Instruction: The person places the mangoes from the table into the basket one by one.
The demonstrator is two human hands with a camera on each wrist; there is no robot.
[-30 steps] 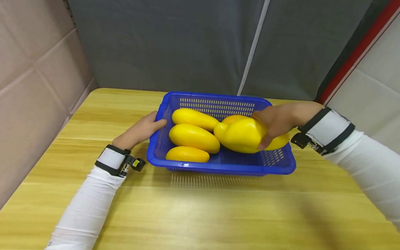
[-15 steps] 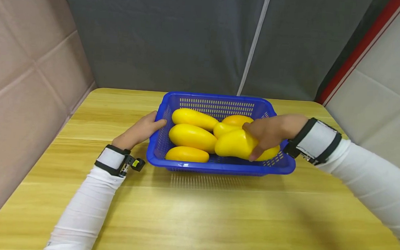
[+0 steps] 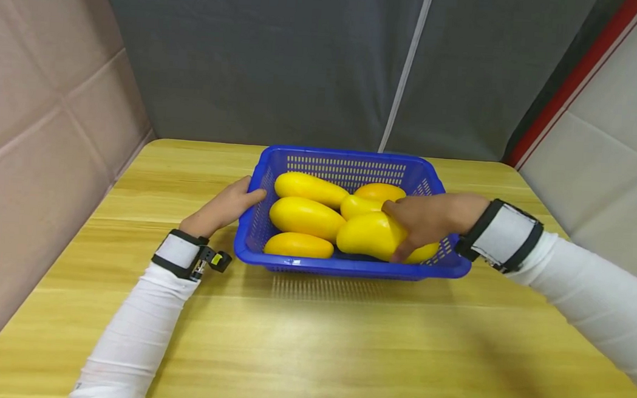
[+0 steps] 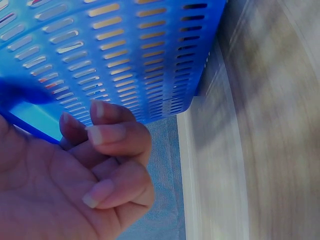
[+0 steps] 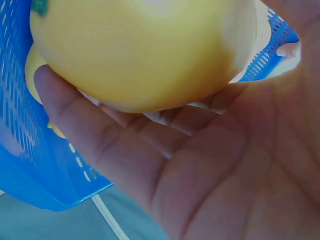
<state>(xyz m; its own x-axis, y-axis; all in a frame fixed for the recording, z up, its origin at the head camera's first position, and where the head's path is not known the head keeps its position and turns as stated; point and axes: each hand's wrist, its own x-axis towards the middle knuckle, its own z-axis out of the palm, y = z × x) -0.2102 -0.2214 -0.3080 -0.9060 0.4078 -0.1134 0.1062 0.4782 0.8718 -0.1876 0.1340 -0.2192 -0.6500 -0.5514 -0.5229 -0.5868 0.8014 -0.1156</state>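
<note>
A blue slotted basket [image 3: 271,260] sits on the wooden table and holds several yellow mangoes. My right hand [image 3: 423,220] reaches in from the right and grips the front right mango [image 3: 365,238], fingers and thumb curled round it; the right wrist view shows that mango [image 5: 145,50] against my palm, low in the basket. My left hand [image 3: 225,208] rests against the basket's left wall with the thumb at the rim; in the left wrist view its fingers [image 4: 117,132] are loosely curled beside the wall [image 4: 130,60]. Three more mangoes [image 3: 306,218] lie in a row on the left.
The wooden table [image 3: 315,345] stretches toward me in front of the basket. A pinkish padded wall [image 3: 37,145] bounds the left side and a grey curtain [image 3: 283,57] hangs behind. A white panel with a red strip [image 3: 602,119] stands at the right.
My right hand has lowered the mango it grips down and to the left into the basket's front right. The left hand and the basket have stayed put.
</note>
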